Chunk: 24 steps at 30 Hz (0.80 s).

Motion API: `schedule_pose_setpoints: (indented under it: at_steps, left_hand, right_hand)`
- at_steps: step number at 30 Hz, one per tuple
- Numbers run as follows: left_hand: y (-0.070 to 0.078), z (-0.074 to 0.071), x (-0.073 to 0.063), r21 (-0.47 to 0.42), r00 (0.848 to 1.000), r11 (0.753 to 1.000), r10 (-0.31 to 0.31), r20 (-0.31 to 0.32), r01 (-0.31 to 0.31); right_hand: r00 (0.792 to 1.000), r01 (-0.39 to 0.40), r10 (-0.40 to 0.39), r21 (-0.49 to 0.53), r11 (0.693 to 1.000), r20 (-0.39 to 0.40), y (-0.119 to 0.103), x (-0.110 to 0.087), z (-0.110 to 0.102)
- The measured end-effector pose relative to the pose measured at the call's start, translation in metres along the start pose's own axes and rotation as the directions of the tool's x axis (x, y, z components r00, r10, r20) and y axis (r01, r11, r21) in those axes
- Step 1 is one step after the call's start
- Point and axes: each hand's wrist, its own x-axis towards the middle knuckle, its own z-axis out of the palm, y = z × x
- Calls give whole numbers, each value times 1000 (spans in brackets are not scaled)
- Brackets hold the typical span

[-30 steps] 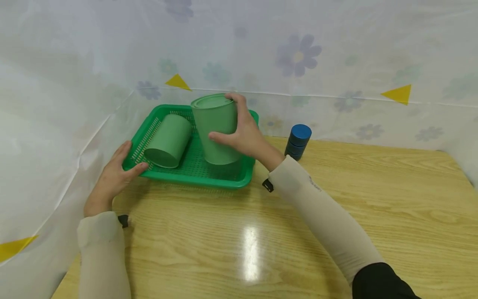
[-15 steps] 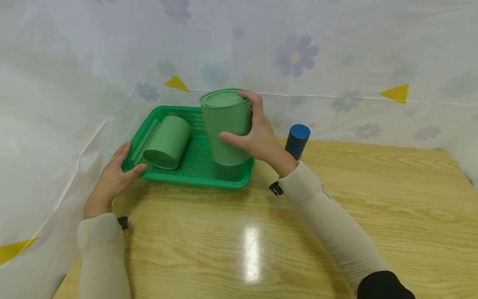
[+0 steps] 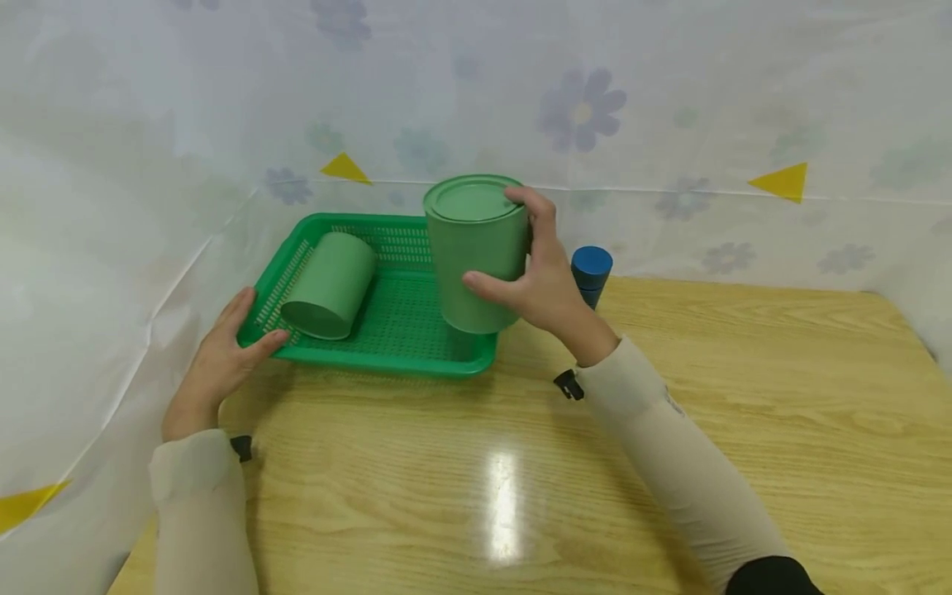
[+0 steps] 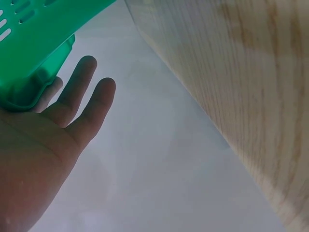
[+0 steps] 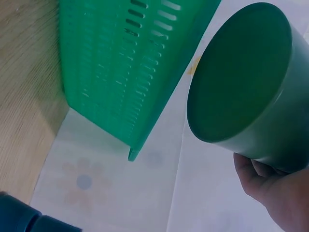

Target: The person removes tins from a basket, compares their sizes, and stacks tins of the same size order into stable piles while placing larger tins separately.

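Observation:
My right hand (image 3: 554,289) grips a pale green can (image 3: 476,248), thumb on its near side and fingertips over its ringed top edge. The can is upright in the air, overlapping the right end of a green plastic basket (image 3: 402,364) in the head view. The right wrist view shows the lower end of the can (image 5: 241,72), with the basket's slotted wall beside it. A second green can (image 3: 330,285) lies on its side in the left of the basket. My left hand (image 3: 219,359) rests at the basket's near left corner, thumb over the rim, other fingers straight along the outside.
A blue cylinder (image 3: 592,263) with a groove round it stands right of the basket, partly behind my right hand. The wooden table (image 3: 387,463) ends at white floral sheeting (image 3: 669,99) behind and on the left. Yellow triangles (image 3: 781,182) mark the sheeting.
My right hand has carried the can to the right, from over the middle of the basket to its right end. The left hand stays at the basket corner.

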Motion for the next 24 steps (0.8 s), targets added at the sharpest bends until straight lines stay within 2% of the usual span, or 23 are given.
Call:
schedule_pose_setpoints:
  at_steps: [6,13,24]
  left_hand:
    - [1,1,-1,8,1000,1000,1,0,-1]
    - [3,1,-2,3,1000,1000,0,-7,0]
    - [5,0,-3,-2,1000,1000,10,-19,-10]
  right_hand:
    - [994,93,-94,-21,995,-49,0,-9,-13]
    - [975,197,-204,-78,977,-92,-1,-18,-30]
    - [951,227,-247,-119,966,-187,-5,-27,-53]
